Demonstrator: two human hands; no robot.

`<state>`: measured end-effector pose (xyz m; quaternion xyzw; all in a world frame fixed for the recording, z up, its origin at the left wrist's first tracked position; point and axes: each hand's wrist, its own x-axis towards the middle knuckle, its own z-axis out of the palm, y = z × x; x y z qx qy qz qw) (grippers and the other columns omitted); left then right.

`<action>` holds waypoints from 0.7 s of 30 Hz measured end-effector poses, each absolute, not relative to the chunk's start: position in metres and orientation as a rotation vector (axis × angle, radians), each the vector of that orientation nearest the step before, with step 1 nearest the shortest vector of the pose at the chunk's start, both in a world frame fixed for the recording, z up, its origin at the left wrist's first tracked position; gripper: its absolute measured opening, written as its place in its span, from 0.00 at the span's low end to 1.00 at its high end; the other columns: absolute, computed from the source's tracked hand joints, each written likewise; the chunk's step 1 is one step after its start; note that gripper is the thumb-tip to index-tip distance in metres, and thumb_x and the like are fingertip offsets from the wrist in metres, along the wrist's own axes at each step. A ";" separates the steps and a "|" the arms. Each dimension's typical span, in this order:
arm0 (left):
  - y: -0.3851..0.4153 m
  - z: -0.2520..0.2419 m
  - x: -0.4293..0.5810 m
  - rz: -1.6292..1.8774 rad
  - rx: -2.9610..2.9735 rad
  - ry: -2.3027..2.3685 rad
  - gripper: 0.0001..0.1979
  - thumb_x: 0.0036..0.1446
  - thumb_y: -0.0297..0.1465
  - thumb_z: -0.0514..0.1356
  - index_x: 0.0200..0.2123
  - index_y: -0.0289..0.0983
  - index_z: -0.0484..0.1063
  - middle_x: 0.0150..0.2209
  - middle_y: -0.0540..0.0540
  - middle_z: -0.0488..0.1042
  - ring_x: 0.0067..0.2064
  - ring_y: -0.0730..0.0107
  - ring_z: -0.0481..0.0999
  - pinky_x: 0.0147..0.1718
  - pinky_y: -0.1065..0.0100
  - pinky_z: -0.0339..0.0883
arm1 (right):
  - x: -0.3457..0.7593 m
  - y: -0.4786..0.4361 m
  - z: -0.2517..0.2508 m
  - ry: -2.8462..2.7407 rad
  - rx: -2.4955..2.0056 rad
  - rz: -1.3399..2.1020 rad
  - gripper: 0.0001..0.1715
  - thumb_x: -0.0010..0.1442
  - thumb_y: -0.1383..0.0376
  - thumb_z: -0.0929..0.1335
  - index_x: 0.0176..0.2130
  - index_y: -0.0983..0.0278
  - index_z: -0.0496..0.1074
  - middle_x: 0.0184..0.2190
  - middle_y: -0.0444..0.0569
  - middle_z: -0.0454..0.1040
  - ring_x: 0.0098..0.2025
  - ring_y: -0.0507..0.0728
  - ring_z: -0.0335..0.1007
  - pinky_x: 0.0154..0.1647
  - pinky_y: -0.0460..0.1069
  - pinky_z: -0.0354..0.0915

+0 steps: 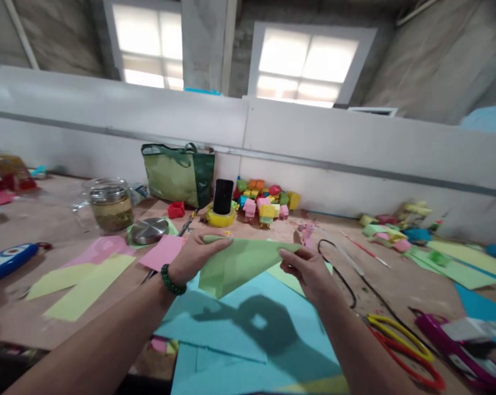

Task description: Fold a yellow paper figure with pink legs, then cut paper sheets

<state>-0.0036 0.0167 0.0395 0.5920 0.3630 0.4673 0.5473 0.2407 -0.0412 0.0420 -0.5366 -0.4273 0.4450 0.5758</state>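
Observation:
A sheet of light green paper [239, 263], folded over along its edge, is held up between both hands. At its upper left corner my left hand [202, 253] pinches it, a dark green bead bracelet on the wrist. The right corner is gripped between the thumb and fingers of my right hand [307, 269]. Below, large light blue sheets [231, 323] lie on the table and catch the shadow of hands and paper. Another pale green sheet [286, 280] lies partly hidden behind the held one.
Scissors [404, 345] and a purple glue gun [457, 351] lie at right. Pink paper [162, 252], yellow strips [91, 285], a metal lid [149, 230] and a glass mug [110, 208] stand left. Behind are a phone [223, 196] on yellow tape [221, 218], folded-paper pieces [266, 206] and a bag [176, 173].

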 end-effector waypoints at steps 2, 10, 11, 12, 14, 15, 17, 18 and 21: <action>0.015 0.039 -0.003 1.156 1.434 0.860 0.11 0.44 0.38 0.69 0.29 0.37 0.78 0.33 0.48 0.79 0.35 0.69 0.75 0.34 0.71 0.68 | 0.238 -0.044 0.042 -0.995 -1.211 0.983 0.20 0.36 0.55 0.79 0.22 0.66 0.73 0.17 0.41 0.69 0.20 0.47 0.64 0.23 0.43 0.62; 0.007 0.039 -0.005 1.248 1.650 0.831 0.08 0.47 0.37 0.67 0.29 0.38 0.80 0.34 0.46 0.80 0.37 0.65 0.76 0.38 0.69 0.69 | 0.240 -0.052 0.049 -0.920 -1.093 0.814 0.20 0.37 0.55 0.78 0.26 0.65 0.74 0.19 0.40 0.71 0.18 0.47 0.66 0.21 0.43 0.64; 0.005 0.038 -0.005 1.264 1.669 0.823 0.08 0.47 0.36 0.67 0.29 0.38 0.79 0.33 0.46 0.80 0.37 0.65 0.76 0.37 0.69 0.69 | 0.240 -0.053 0.050 -0.924 -1.082 0.805 0.20 0.37 0.54 0.78 0.26 0.65 0.74 0.19 0.40 0.71 0.18 0.47 0.66 0.21 0.43 0.64; 0.004 0.038 -0.005 1.283 1.690 0.814 0.08 0.47 0.36 0.67 0.28 0.37 0.79 0.32 0.45 0.80 0.36 0.65 0.76 0.36 0.69 0.69 | 0.240 -0.054 0.050 -0.932 -1.073 0.801 0.20 0.36 0.54 0.78 0.24 0.65 0.74 0.18 0.40 0.71 0.18 0.47 0.66 0.21 0.43 0.64; 0.002 0.038 -0.006 1.312 1.733 0.794 0.08 0.48 0.36 0.67 0.28 0.36 0.79 0.30 0.45 0.79 0.34 0.66 0.75 0.34 0.69 0.69 | 0.239 -0.056 0.050 -0.967 -1.073 0.812 0.19 0.35 0.55 0.79 0.22 0.66 0.74 0.17 0.41 0.70 0.18 0.47 0.66 0.20 0.43 0.63; 0.001 0.039 -0.006 1.318 1.748 0.788 0.08 0.49 0.36 0.66 0.28 0.36 0.79 0.30 0.45 0.79 0.33 0.66 0.75 0.33 0.70 0.68 | 0.238 -0.057 0.050 -0.988 -1.078 0.815 0.18 0.35 0.56 0.79 0.22 0.66 0.75 0.16 0.42 0.70 0.17 0.48 0.66 0.20 0.43 0.63; -0.001 0.040 -0.005 1.323 1.724 0.795 0.08 0.49 0.36 0.66 0.28 0.36 0.79 0.30 0.45 0.79 0.34 0.67 0.75 0.33 0.71 0.68 | 0.237 -0.057 0.048 -1.013 -1.080 0.803 0.16 0.37 0.58 0.79 0.23 0.66 0.76 0.16 0.42 0.71 0.18 0.48 0.66 0.20 0.43 0.64; -0.001 0.040 -0.004 1.317 1.684 0.805 0.09 0.49 0.36 0.67 0.28 0.36 0.79 0.30 0.46 0.79 0.33 0.68 0.75 0.32 0.72 0.67 | 0.237 -0.057 0.047 -1.012 -1.072 0.790 0.15 0.37 0.59 0.79 0.23 0.66 0.77 0.16 0.42 0.71 0.18 0.48 0.66 0.20 0.43 0.63; -0.001 0.039 -0.001 1.240 1.469 0.818 0.10 0.47 0.37 0.68 0.29 0.36 0.78 0.28 0.47 0.78 0.29 0.71 0.74 0.27 0.74 0.66 | 0.238 -0.055 0.044 -0.972 -1.034 0.749 0.13 0.38 0.61 0.79 0.23 0.65 0.77 0.16 0.42 0.71 0.17 0.47 0.65 0.19 0.42 0.62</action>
